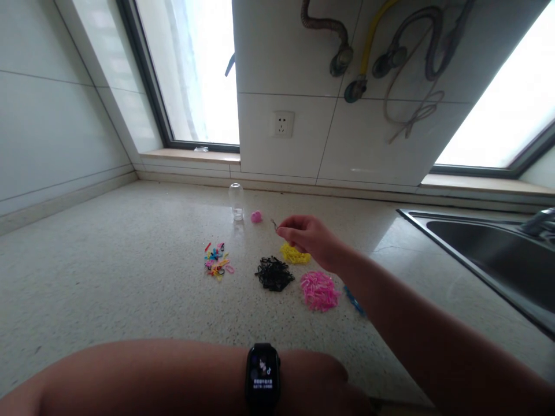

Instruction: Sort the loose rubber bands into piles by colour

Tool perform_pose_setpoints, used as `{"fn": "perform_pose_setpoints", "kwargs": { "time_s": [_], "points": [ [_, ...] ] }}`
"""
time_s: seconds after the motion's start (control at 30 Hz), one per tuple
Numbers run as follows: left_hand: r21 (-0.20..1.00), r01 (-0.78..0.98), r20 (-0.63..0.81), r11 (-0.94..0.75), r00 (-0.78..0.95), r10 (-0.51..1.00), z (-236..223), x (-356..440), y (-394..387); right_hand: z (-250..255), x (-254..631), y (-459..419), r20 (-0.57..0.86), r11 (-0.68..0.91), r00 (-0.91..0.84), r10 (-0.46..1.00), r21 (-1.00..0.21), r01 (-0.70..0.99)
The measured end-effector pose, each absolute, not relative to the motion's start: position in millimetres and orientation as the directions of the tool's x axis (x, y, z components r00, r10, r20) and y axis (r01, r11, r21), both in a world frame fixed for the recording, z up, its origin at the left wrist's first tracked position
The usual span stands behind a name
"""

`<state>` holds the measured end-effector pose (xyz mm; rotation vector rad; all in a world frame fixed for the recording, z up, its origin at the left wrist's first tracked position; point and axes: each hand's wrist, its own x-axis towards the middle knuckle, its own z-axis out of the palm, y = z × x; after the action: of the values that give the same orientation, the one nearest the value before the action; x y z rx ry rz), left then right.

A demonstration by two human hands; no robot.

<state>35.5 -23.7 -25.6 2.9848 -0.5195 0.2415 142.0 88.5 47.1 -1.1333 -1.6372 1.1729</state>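
My right hand (309, 237) reaches out over the speckled counter (108, 271), fingers pinched on a small thin dark band (274, 223). Under and beside it lie sorted piles of little rubber bands: yellow (293, 254), black (273, 273), pink (319, 290) and a bit of blue (354, 301) partly hidden by my forearm. A mixed-colour heap (217, 262) lies further left. My left forearm lies across the near edge with a black smartwatch (262, 378) on the wrist; the left hand (342, 390) is mostly cut off at the bottom and its fingers are hidden.
A small clear jar (236, 201) stands upside down at the back, with a pink lid or cap (256, 216) beside it. A steel sink (485, 254) fills the right side. The tiled wall has a socket (282, 123) and hoses; windows flank it.
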Motion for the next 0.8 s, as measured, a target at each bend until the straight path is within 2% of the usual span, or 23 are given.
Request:
{"fn": "perform_pose_setpoints", "kwargs": {
  "time_s": [0.13,0.2,0.43,0.8],
  "points": [
    [-0.003,-0.317,0.146,-0.948,0.938,-0.314,-25,35,-25,42,170,68,0.089,0.077,-0.185,0.979,-0.995,-0.067],
    [-0.026,-0.314,0.136,-0.949,0.939,-0.314,-25,34,-24,39,178,61,0.095,0.073,-0.159,0.983,-0.988,-0.137],
    [-0.028,-0.311,0.154,-0.95,0.938,-0.312,-29,34,-22,32,175,49,0.184,0.163,-0.132,0.974,-0.974,-0.154],
    [-0.022,-0.29,0.141,-0.957,0.947,-0.29,-28,34,-25,35,171,39,0.324,0.247,-0.2,0.925,-0.91,-0.333]
  ]
}}
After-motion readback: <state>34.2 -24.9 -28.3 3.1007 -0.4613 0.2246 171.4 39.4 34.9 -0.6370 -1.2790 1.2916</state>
